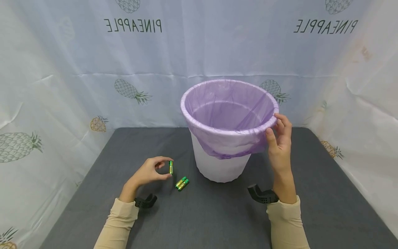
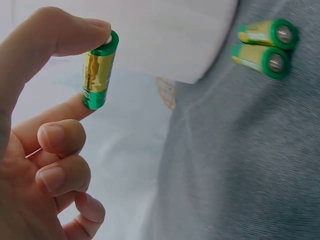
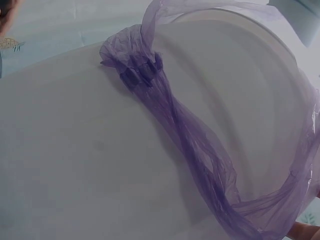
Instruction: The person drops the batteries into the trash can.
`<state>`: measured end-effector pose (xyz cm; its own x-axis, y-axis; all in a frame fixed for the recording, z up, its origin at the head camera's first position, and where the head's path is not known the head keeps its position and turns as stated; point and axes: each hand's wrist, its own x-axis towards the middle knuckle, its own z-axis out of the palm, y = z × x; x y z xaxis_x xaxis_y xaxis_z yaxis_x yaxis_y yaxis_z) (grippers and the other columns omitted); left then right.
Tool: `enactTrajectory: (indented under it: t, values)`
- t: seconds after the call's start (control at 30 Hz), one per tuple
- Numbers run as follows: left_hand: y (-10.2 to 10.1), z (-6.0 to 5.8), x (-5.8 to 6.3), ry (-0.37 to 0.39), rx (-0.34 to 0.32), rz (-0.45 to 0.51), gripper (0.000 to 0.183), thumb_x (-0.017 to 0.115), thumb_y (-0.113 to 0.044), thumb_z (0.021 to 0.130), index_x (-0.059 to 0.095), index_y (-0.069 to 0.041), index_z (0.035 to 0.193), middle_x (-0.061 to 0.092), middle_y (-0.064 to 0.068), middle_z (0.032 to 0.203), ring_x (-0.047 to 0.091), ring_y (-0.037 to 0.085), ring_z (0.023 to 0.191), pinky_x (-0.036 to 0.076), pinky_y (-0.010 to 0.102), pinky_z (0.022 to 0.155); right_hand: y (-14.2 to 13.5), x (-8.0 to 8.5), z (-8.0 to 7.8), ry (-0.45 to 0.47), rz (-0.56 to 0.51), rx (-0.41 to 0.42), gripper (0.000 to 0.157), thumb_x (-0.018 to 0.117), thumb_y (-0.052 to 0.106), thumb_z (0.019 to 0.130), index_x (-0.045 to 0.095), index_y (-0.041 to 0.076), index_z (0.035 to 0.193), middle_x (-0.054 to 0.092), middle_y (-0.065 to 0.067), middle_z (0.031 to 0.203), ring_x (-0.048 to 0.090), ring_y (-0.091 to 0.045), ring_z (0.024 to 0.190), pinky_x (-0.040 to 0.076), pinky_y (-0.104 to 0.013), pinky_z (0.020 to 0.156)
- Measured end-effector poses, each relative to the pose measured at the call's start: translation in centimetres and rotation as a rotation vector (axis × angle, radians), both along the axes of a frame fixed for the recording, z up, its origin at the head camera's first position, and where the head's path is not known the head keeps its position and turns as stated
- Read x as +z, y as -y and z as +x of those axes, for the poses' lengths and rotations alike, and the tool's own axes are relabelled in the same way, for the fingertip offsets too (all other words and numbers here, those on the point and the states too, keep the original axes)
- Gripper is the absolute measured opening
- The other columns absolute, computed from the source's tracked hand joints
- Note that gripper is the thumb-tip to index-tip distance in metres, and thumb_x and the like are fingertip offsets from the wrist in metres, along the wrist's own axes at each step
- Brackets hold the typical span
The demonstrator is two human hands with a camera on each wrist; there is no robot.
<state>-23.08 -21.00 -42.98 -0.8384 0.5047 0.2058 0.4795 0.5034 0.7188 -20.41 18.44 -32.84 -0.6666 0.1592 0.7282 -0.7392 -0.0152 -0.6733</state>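
My left hand (image 1: 152,171) pinches a green and gold battery (image 1: 171,167) by its two ends, between thumb and index finger. In the left wrist view this battery (image 2: 100,70) is upright, its other three fingers curled clear of it. Two matching batteries (image 1: 182,183) lie side by side on the table. A white trash can (image 1: 220,171) stands there too, with a thin purple trash bag (image 1: 224,148) folded over its rim. My right hand (image 1: 281,148) grips the lined rim at the right side. In the right wrist view, the bag (image 3: 185,125) hangs bunched against the can, the hand mostly out of frame.
A dark grey cloth (image 1: 211,214) covers the table. White curtains with pineapple prints (image 1: 168,100) enclose the back and sides. Each wrist wears a black strap mount (image 1: 264,195).
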Motion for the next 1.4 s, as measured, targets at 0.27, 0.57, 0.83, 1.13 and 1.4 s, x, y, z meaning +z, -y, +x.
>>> enactTrajectory:
  t: [0.27,0.57,0.83,1.13,1.4]
  values:
    - [-0.4,0.0,2.2,-0.081,0.015,0.029,0.041,0.08,-0.014,0.076,0.067,-0.007,0.115,0.037,-0.008,0.072,0.034,0.004,0.063,0.034,0.021,0.059,0.0,0.1,0.0,0.001,-0.002,0.001,0.039,0.052,0.01,0.098,0.041,0.012,0.135,0.055,0.0,0.126,0.047,-0.011,0.113,0.047,-0.015,0.084]
    - [-0.7,0.0,4.8,-0.126,0.038,0.055,0.041,0.079,-0.013,0.076,0.067,-0.007,0.115,0.038,-0.006,0.073,0.034,0.001,0.065,0.034,0.022,0.061,0.0,0.2,-0.2,0.003,0.002,-0.002,0.039,0.052,0.01,0.098,0.041,0.012,0.135,0.055,0.0,0.127,0.047,-0.013,0.115,0.047,-0.015,0.086]
    - [-0.9,-0.3,6.1,-0.177,0.036,0.087,0.041,0.08,-0.009,0.075,0.067,-0.007,0.114,0.037,-0.005,0.073,0.033,0.001,0.065,0.033,0.022,0.06,0.1,0.2,-0.2,-0.008,0.01,-0.015,0.039,0.052,0.01,0.098,0.041,0.011,0.136,0.055,0.001,0.127,0.047,-0.012,0.115,0.046,-0.015,0.086]
    - [-1.2,-0.4,7.4,-0.235,0.035,0.133,0.04,0.078,-0.007,0.074,0.068,-0.007,0.113,0.035,-0.004,0.072,0.032,0.002,0.064,0.032,0.023,0.059,0.2,0.3,-0.1,-0.001,-0.009,-0.008,0.039,0.054,0.012,0.097,0.042,0.011,0.135,0.055,0.0,0.127,0.047,-0.013,0.116,0.046,-0.015,0.087]
    - [-1.7,-0.6,9.0,-0.292,0.03,0.156,0.041,0.078,-0.004,0.073,0.068,-0.006,0.112,0.036,-0.005,0.072,0.032,0.002,0.065,0.031,0.02,0.06,0.1,0.2,0.1,0.009,-0.019,-0.009,0.038,0.054,0.011,0.098,0.043,0.012,0.134,0.056,0.0,0.128,0.047,-0.014,0.116,0.046,-0.016,0.087]
